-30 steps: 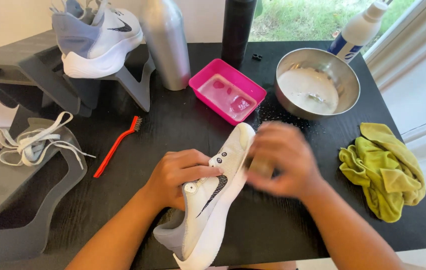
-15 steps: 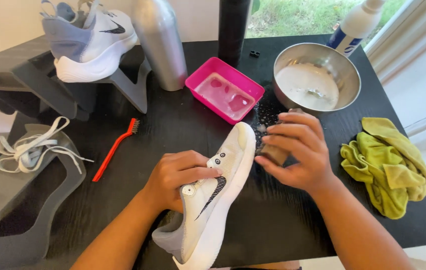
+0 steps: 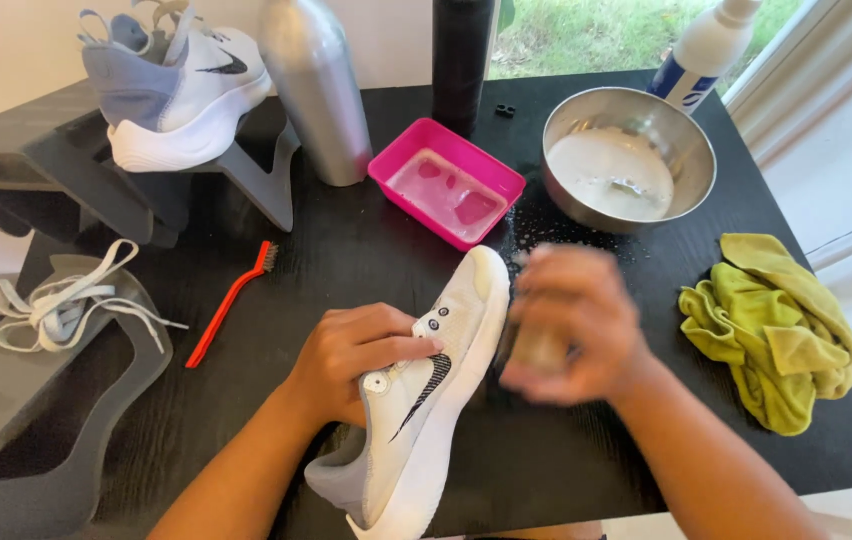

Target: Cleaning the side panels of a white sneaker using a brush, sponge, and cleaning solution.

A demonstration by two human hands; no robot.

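Note:
A white sneaker (image 3: 426,400) with a grey heel lies on its side on the black table (image 3: 366,240), toe pointing away from me. My left hand (image 3: 351,355) grips its upper near the eyelets. My right hand (image 3: 576,325), motion-blurred, is shut on a small wooden-backed brush (image 3: 538,350) held against the sole edge near the toe. Water droplets speckle the table beyond the toe.
A pink tray (image 3: 446,180) of soapy water and a steel bowl (image 3: 629,160) of cloudy liquid stand behind the shoe. A yellow-green cloth (image 3: 771,330) lies right. A red brush (image 3: 231,300), loose laces (image 3: 66,300), two bottles, a spray bottle and the second sneaker (image 3: 176,90) on a grey stand sit left and back.
My right hand with the brush has moved back and forth along the shoe's sole edge near the toe. My left hand has kept its hold on the shoe.

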